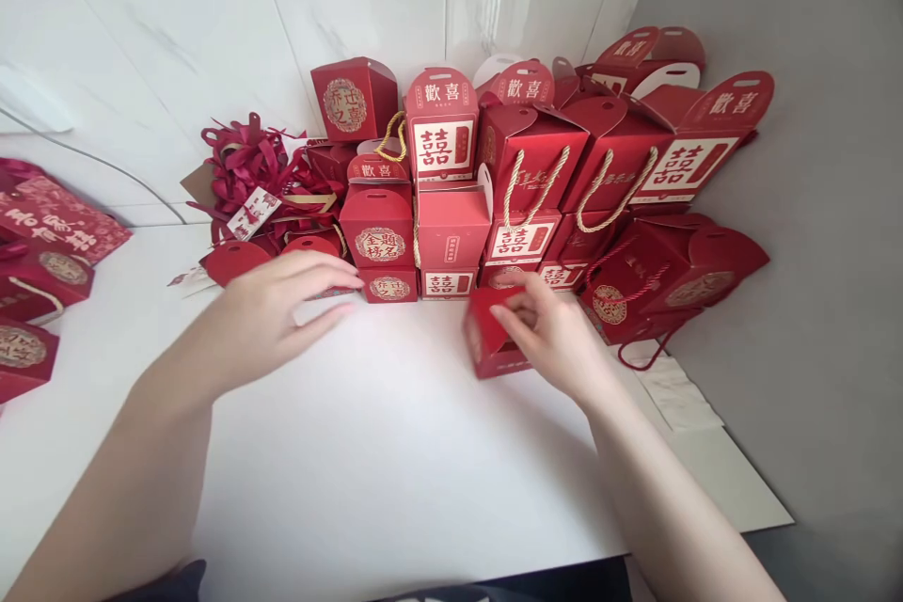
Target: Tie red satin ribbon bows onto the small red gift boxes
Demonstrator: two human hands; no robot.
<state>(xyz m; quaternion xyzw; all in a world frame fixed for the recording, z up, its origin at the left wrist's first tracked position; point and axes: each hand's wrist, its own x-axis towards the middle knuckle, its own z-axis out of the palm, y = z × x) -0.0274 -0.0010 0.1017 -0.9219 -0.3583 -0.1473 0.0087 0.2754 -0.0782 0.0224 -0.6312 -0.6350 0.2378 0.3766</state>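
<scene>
The left forearm (162, 433) lay nearest the camera, crossing the lower left of the frame; red bags (60, 226) sat at the left edge; left of centre, the left hand (272, 310) was over the table (388, 451), thumb and fingers wide apart around nothing, below the ribbons (244, 179); stacked boxes (448, 240) stood at upper centre; right of centre, the right hand (557, 329) pinched the top of a small box (488, 339) before them; whether it touched the table, I could not tell; positioning that box seemed the step in hand; the next move likely called for a steady pinch, clear of the stack.
</scene>
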